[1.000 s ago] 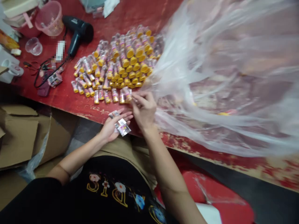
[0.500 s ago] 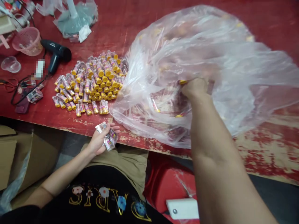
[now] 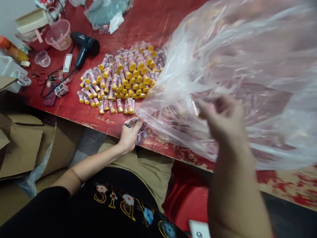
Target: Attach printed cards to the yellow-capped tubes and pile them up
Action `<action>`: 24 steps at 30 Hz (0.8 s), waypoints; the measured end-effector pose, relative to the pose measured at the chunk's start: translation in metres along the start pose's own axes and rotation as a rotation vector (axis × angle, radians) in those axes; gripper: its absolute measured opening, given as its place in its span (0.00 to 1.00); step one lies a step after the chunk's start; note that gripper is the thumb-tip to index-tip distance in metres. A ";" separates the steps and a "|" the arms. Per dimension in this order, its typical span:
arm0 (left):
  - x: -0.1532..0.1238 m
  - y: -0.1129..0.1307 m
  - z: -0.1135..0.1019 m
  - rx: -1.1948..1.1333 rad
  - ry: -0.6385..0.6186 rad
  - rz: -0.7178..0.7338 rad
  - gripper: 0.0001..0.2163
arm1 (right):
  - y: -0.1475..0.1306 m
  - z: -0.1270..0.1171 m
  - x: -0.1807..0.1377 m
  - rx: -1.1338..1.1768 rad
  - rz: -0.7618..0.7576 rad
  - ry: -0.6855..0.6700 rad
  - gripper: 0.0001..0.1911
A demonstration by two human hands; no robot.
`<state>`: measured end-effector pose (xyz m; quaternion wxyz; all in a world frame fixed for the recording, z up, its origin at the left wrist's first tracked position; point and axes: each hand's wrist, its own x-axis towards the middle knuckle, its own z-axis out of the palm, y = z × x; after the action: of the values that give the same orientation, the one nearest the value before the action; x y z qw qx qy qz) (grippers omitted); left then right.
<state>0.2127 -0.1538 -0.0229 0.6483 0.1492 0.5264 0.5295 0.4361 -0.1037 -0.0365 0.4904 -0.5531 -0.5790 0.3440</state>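
Observation:
My left hand (image 3: 130, 135), at the front edge of the table, is closed around several small printed sachets (image 3: 143, 133). My right hand (image 3: 224, 115) is at the mouth of a large clear plastic bag (image 3: 247, 66), blurred by motion. Its fingers are curled, and a small tube (image 3: 195, 107) shows at the fingertips, partly smeared. Left of the bag lies a stacked pile of small clear tubes with yellow caps (image 3: 128, 72), pink labels showing inside. More such shapes show faintly through the plastic.
A dark hair dryer (image 3: 85, 48) lies at the back left, near a pink basket (image 3: 59, 34) and red-handled scissors (image 3: 39, 78). A phone (image 3: 50, 96) lies near the red table's (image 3: 74, 114) left front. Cardboard boxes (image 3: 22, 148) stand below left; a red stool (image 3: 188, 198) is below.
My right hand has drawn back from inside the bag toward its opening. My left hand has closed more tightly on the sachets and sits nearer the bag. The view has shifted left.

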 end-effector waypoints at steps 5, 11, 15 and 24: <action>0.005 -0.011 0.004 -0.003 -0.022 0.159 0.22 | -0.032 0.077 -0.074 0.208 0.133 0.008 0.19; 0.006 -0.004 -0.008 0.191 0.031 0.371 0.15 | -0.036 0.095 -0.088 0.479 0.336 0.082 0.18; 0.003 0.004 -0.011 0.210 0.014 0.386 0.14 | -0.039 0.100 -0.085 0.445 0.376 0.107 0.21; -0.014 0.006 -0.002 0.079 0.022 0.168 0.28 | -0.042 0.109 -0.079 0.446 0.301 0.249 0.20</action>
<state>0.2097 -0.1637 -0.0116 0.5895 0.2126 0.5395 0.5624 0.3122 -0.1720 -0.0425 0.6106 -0.5493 -0.3359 0.4612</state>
